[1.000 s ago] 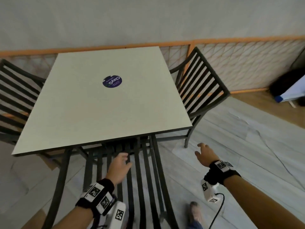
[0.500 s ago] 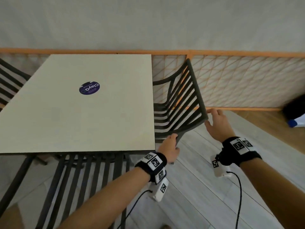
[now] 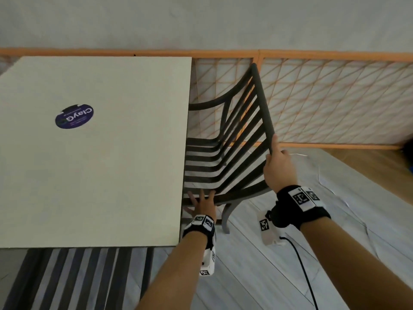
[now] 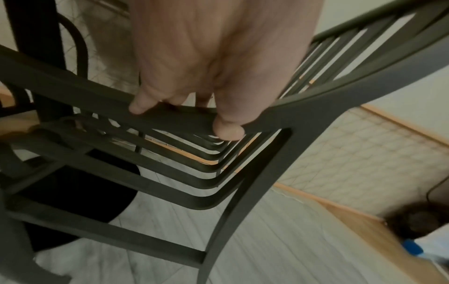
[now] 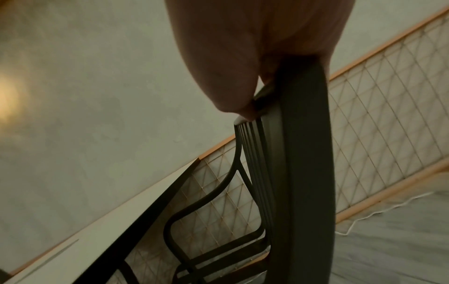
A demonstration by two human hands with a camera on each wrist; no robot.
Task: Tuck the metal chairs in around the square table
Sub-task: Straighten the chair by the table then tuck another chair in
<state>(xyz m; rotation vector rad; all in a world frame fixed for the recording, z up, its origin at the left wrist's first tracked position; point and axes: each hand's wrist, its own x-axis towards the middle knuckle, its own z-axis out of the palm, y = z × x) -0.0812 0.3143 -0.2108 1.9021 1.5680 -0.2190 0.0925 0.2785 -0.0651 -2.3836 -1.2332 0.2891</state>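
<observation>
**Both hands on the side chair**

Under the right hand runs the top rail of the dark metal chair, and the fingers wrap over that rail near its nearer end; the right wrist view shows the thumb pressed on the rail's inner edge, which the head view hides. Across from it, lower and nearer the table, the left hand lies on the chair's near armrest. From the head its fingers look spread; the left wrist view shows fingertips curled onto the armrest bar just beside the rear corner post. Beyond both hands the slatted seat goes partly under the edge of the square table, whose top carries a round purple sticker. Another chair shows below the table's near edge. Behind stands an orange-framed lattice panel.
</observation>
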